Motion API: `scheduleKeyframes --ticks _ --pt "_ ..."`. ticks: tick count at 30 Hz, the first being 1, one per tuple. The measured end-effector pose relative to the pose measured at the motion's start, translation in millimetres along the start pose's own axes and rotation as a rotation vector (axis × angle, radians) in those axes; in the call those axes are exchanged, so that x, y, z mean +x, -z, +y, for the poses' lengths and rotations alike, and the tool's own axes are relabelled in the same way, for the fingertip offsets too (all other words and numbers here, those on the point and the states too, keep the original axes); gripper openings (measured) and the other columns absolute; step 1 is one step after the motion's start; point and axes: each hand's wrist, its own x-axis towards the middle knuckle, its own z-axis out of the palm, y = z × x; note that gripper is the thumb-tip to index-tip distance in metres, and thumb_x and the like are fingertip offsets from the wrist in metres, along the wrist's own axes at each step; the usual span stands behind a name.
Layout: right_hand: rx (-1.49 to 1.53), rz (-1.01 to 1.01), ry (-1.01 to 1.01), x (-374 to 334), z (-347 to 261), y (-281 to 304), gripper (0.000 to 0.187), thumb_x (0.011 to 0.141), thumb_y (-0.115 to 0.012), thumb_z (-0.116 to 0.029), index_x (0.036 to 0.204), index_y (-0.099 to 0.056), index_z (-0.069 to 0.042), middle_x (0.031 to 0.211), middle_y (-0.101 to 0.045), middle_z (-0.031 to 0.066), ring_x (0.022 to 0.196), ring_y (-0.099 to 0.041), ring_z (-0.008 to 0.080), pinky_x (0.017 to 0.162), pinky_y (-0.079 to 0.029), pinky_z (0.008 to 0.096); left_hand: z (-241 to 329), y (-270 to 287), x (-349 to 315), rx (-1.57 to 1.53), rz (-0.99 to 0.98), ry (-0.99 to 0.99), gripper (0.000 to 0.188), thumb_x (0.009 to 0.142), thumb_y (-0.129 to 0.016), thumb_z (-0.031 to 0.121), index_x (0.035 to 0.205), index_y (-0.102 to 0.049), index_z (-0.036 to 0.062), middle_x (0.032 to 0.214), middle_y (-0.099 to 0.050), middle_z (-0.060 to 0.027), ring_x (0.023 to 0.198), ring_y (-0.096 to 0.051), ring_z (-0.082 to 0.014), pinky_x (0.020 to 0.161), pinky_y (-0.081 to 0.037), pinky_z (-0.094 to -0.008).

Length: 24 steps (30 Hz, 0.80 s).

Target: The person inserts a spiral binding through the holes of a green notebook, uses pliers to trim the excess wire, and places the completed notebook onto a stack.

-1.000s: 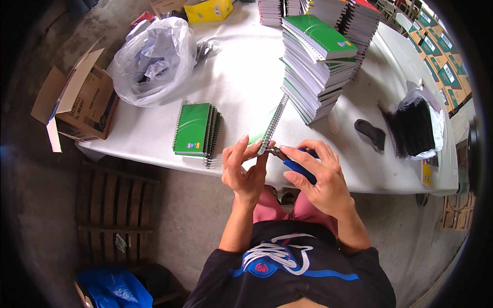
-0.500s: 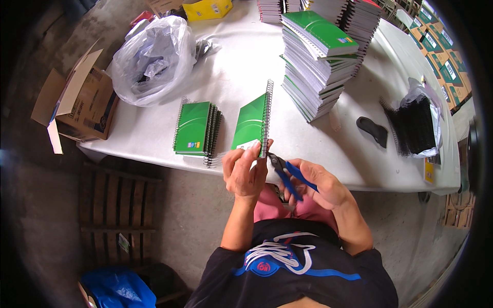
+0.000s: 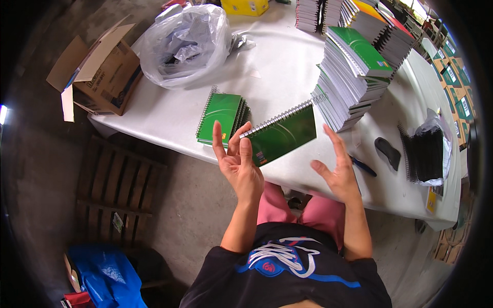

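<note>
My left hand (image 3: 240,161) grips a green spiral notebook (image 3: 282,134) by its lower left corner, between thumb and fingers. The notebook is tilted above the table's front edge, its wire coil along the upper side, with loose wire sticking out at the far right end. My right hand (image 3: 337,172) is open and empty, fingers apart, to the right of the notebook. Beside it lie blue-handled pliers (image 3: 363,166), partly hidden behind the hand. Left of the held notebook is a small pile of green spiral notebooks (image 3: 221,115), partly covered by my left fingers.
A tall, leaning stack of green notebooks (image 3: 354,77) stands at the right, with more notebooks (image 3: 310,15) behind. Further right lie a dark, flat oblong object (image 3: 387,153) and a bundle of black coils (image 3: 426,154). A plastic bag (image 3: 185,49) and open carton (image 3: 110,77) occupy the left.
My right hand has let go of the pliers, which now lie on the table, and has opened. The held notebook has turned from upright to slanting sideways. The view has shifted.
</note>
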Motion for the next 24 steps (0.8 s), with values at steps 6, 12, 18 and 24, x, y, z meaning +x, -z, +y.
scheduleKeyframes --ticks 6,12,18,24 --pt "0.852 -0.054 -0.14 56 -22 -44 0.05 0.081 -0.068 -0.004 0.126 -0.048 -0.003 0.093 -0.06 0.008 0.079 -0.06 0.0136 0.067 -0.054 0.0256 24 30 11 0.336 0.021 -0.195 0.044 0.09 -0.053 0.0 0.13 -0.037 0.0037 0.113 -0.059 -0.0158 0.104 -0.056 -0.0159 0.089 -0.047 -0.0285" --pt "0.871 -0.175 -0.152 127 -44 -101 0.039 0.078 -0.073 -0.009 0.113 -0.057 -0.001 0.09 -0.064 0.0105 0.075 -0.062 0.0133 0.065 -0.054 0.0258 34 67 55 0.604 0.143 -0.237 0.035 0.088 -0.06 0.004 0.121 -0.049 0.0005 0.111 -0.06 -0.0131 0.097 -0.059 -0.0136 0.085 -0.046 -0.0242" --pt "1.003 -0.103 -0.212 169 -47 -126 0.022 0.09 -0.057 -0.01 0.111 -0.059 -0.003 0.092 -0.062 0.0065 0.07 -0.056 0.0082 0.062 -0.048 0.0245 28 92 70 0.849 0.203 -0.211 0.031 0.091 -0.053 0.003 0.122 -0.05 -0.0005 0.117 -0.059 -0.0126 0.106 -0.056 -0.0147 0.09 -0.044 -0.0266" --pt "0.43 -0.177 0.602 193 -81 -128 0.031 0.083 -0.046 0.0 0.11 -0.06 -0.009 0.085 -0.06 0.0028 0.079 -0.055 0.0127 0.075 -0.043 0.03 17 114 67 0.671 0.223 -0.1 0.036 0.094 -0.049 0.009 0.129 -0.046 0.0007 0.128 -0.052 -0.0135 0.119 -0.048 -0.0177 0.098 -0.037 -0.029"
